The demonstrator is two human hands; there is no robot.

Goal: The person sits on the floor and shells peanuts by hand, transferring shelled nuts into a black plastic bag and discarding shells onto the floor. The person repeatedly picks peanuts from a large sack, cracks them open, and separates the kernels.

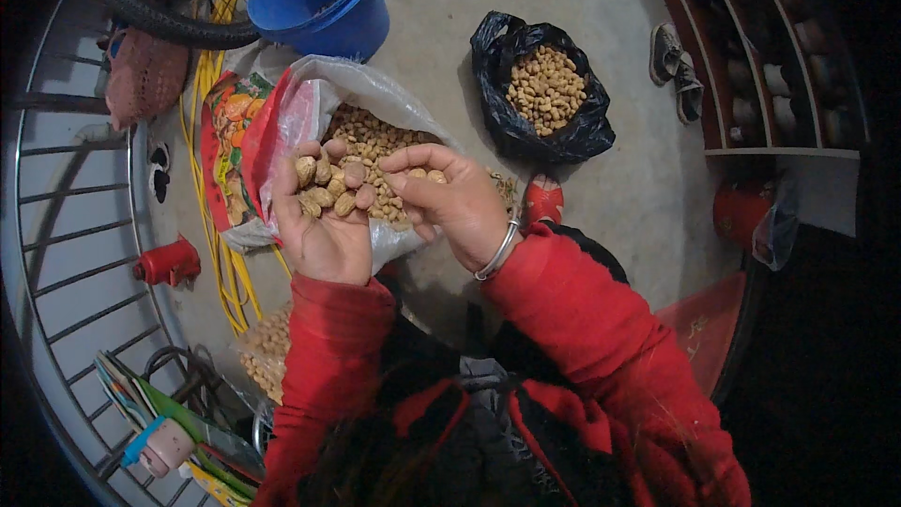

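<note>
Closely, two hands work over a printed sack of nuts

The left hand (pixel 327 246) lies palm up, cupped and open, with nuts (pixel 340 195) heaped on its palm and fingers; some are tan and ridged, others pinkish and smoother. The right hand (pixel 460 207) curls just beside it, a silver bangle (pixel 498 252) on the wrist. Tan nuts show between its thumb and forefinger, but I cannot tell whether it grips them.

Below and beyond gapes the sack (pixel 246 145), more nuts inside. Its side carries red, orange and green printing with a small yellow label. At right, a red mat (pixel 702 327) bears gold characters. The black bag (pixel 497 127) of nuts and the blue bucket (pixel 352 28) stand farther off on the floor (pixel 432 38).
</note>
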